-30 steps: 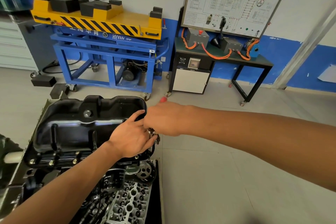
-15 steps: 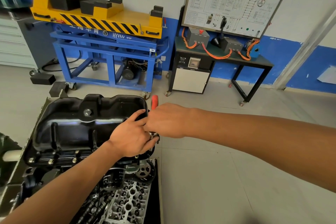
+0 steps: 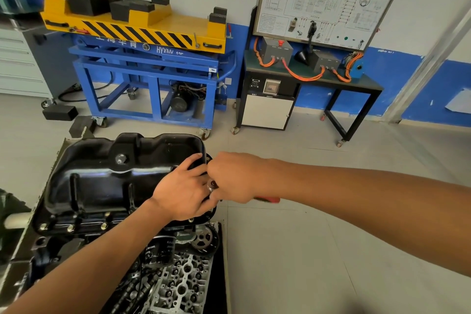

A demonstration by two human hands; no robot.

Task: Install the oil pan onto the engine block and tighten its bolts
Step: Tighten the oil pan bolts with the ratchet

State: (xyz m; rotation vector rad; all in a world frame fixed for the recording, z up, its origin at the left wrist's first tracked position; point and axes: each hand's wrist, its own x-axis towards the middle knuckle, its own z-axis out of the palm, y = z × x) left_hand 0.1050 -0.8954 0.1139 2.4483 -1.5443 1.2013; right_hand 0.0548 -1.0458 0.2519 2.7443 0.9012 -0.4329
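Only the head view is given. In it, two hands are seen meeting at the right end of the oil pan, near the right edge of the bench.

The right hand is clenched round a ratchet. Only a red stretch of its handle, under the wrist, and its metal head between the two hands are shown.

The left hand is laid on the pan. Its fingers are bent over the pan's upper far corner and its thumb is tucked beneath the ratchet's head. Whether anything is actually gripped by this hand cannot be told.

One black oil pan is seated bottom-up on the engine block, toward the far end of the bench, so its hollow is hidden. One drain plug is set in its upper face. Three bolts are counted along the near flange, left of the left forearm.

At the near right corner of the bench, one oil filter, one toothed sprocket and a bare cylinder head are seen.

On the floor beyond stands one blue trolley with a yellow striped top that carries several black blocks. Two more black blocks lie on the floor at its left. Right of the trolley, one black table bears two grey boxes joined by orange cables, under one wiring display board.
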